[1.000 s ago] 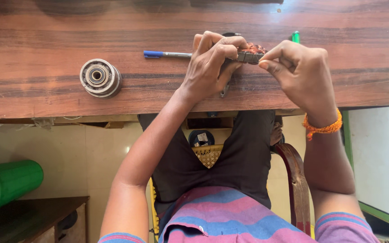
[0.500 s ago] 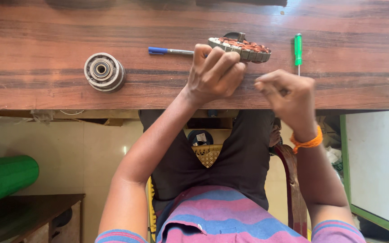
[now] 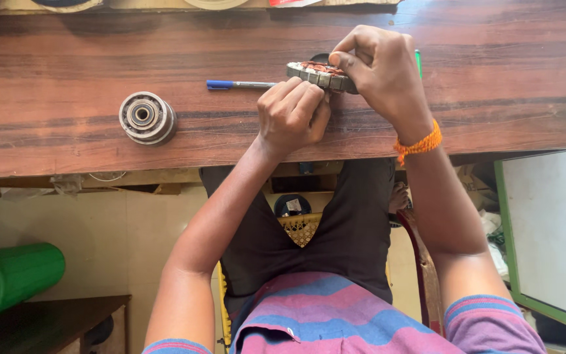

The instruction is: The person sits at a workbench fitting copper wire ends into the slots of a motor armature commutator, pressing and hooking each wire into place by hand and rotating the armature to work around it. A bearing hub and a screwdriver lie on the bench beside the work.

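Both hands meet at the far middle of the wooden bench [image 3: 67,59], and we start with the right hand [image 3: 381,72]. Its forearm rises from the lower right, an orange thread band [image 3: 419,142] at the wrist. We see this hand arched over the round motor stator [image 3: 322,74], thumb and fingers clamped on its right rim, so it grasps the stator and tips it slightly off the bench top. The stator shows a grey laminated edge and reddish copper windings on its upper face; its right part is hidden under the fingers.

Our view of the left hand [image 3: 293,117] shows the forearm coming up from the lower left, bent at the elbow. The fingers are curled tight into a near fist, knuckles toward us, with the fingertips pressed against the stator's near edge. We cannot tell whether they pinch something small there, such as a wire, or simply press on the rim.

Just left of the stator lies a pen with a blue cap [image 3: 237,84], its tip reaching toward the stator and partly hidden by the left hand. Behind the right hand we see a sliver of a green tool handle [image 3: 418,58]. Well to the left, apart from both hands, a round metal bearing housing [image 3: 147,118] rests flat on the bench.
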A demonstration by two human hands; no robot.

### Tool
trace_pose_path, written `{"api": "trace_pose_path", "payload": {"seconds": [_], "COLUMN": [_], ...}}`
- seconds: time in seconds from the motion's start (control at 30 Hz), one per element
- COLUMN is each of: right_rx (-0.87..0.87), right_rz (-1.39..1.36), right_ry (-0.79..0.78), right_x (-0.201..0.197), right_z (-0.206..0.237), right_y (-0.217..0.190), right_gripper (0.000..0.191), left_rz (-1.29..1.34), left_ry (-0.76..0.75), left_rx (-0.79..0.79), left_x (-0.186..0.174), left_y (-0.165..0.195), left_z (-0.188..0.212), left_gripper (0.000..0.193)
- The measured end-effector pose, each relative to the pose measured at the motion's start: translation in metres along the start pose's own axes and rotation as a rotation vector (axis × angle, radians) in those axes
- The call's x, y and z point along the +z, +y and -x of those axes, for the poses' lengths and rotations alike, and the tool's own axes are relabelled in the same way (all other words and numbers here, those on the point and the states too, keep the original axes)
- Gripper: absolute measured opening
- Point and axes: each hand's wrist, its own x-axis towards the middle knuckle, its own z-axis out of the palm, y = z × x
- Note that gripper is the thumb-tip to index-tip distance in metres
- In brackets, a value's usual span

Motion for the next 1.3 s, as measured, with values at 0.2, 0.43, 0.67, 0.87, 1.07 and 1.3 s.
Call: {"api": "trace_pose_path", "payload": {"seconds": [0.2, 0.43, 0.67, 0.87, 1.07, 1.3], "right_rx": [0.087, 0.157, 0.07, -0.006, 0.096, 0.14], "right_rz": [-0.067, -0.267, -0.068, 0.068, -0.076, -0.055], "right_ry": [-0.088, -0.05, -0.001, 0.071, 0.126, 0.125], "right_x": [-0.003, -0.022, -0.027, 0.0, 0.014, -0.014], "right_z": [-0.007, 0.02, 0.054, 0.069, 0.093, 0.095], "right_y": [0.022, 0.025, 0.003, -0.007, -0.005, -0.008], "right_gripper": [0.006, 0.006, 0.006, 0.004, 0.004, 0.006], "left_rz": [-0.112, 0.009, 0.262, 0.112, -0.321, -0.275], "left_ry": [-0.01, -0.083, -0.19, -0.154, -0.034, 0.037], "left_rx": [0.05, 0.07, -0.095, 0.053, 0.379, 0.246], "left_x": [0.003, 0.006, 0.016, 0.014, 0.015, 0.033], "left_y": [-0.004, -0.012, -0.026, -0.023, -0.016, -0.024], "left_z": [0.005, 0.006, 0.009, 0.01, 0.021, 0.032], "left_gripper": [0.022, 0.047, 0.054, 0.037, 0.015, 0.026]}}
